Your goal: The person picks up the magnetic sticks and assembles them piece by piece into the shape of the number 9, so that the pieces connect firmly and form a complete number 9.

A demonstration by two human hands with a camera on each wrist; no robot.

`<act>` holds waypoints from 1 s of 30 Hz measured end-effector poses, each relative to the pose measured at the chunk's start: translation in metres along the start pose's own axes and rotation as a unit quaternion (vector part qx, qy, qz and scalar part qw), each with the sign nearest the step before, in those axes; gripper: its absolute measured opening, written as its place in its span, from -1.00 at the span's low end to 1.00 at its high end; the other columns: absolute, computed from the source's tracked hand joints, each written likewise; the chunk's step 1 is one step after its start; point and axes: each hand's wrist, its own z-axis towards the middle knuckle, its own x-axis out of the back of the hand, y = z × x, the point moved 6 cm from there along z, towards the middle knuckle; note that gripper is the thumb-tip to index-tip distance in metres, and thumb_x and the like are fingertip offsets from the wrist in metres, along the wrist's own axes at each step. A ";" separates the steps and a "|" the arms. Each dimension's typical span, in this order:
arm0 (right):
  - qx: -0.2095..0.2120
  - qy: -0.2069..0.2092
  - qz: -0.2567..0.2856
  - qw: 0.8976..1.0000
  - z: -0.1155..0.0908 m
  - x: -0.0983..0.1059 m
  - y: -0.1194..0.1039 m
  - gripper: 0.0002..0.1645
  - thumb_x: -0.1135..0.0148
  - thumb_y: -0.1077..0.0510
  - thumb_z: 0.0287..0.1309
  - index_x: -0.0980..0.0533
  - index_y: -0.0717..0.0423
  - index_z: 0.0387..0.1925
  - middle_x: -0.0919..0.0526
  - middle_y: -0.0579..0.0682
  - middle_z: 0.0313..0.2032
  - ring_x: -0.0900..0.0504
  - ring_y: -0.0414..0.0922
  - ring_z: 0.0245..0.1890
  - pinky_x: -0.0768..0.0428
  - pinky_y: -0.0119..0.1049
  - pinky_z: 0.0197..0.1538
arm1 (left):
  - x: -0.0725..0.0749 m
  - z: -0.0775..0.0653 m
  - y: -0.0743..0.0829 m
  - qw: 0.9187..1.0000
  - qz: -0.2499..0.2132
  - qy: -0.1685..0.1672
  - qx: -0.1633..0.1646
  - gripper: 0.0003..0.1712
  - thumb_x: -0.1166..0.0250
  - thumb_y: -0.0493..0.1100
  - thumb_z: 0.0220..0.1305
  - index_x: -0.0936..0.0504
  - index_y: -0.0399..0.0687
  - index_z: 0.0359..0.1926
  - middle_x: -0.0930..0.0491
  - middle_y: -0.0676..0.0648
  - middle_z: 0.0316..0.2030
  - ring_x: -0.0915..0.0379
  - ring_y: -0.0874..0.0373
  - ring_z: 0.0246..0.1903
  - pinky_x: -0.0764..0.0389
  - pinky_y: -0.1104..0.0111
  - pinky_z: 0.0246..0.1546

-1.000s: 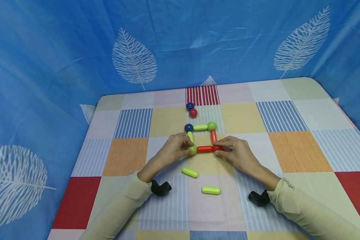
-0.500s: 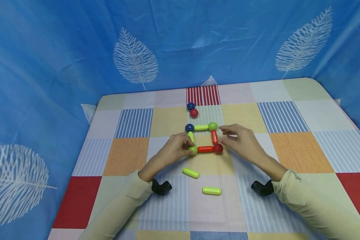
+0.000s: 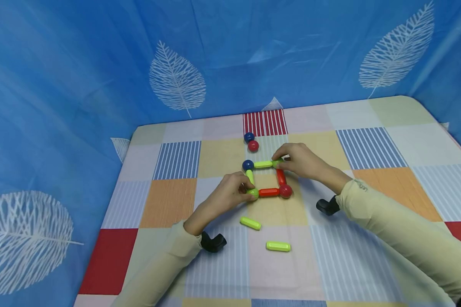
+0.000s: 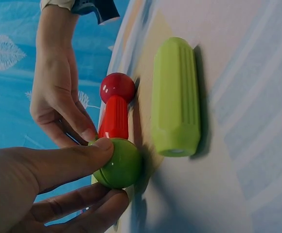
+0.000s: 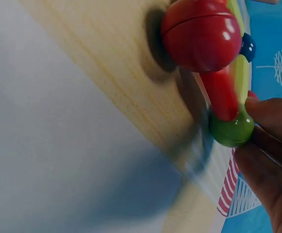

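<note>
Loose green rods nearest on bench | left hand pinches near green ball | square frame lies beyond rods; probably light, stiff, joints may part, so hold by balls | right hand pinches far green ball

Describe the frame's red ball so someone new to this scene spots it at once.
On the patchwork cloth, find the four-sided frame of rods and balls. The red ball is its near right corner in the head view. Two red rods meet at it, unlike the other red ball, which lies beyond the frame beside a blue ball.
</note>
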 end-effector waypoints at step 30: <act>-0.033 -0.008 -0.015 0.999 0.003 -0.003 0.007 -0.72 -0.27 0.34 0.21 -0.66 0.26 -0.04 -0.68 0.19 -0.03 -0.57 0.13 0.08 -0.50 0.07 0.15 | 0.002 -0.005 -0.006 1.000 0.004 0.013 0.005 -0.78 -0.49 -0.28 0.10 -0.72 -0.28 -0.22 -0.59 -0.09 -0.35 -0.51 0.19 -0.37 -0.56 0.50 -0.36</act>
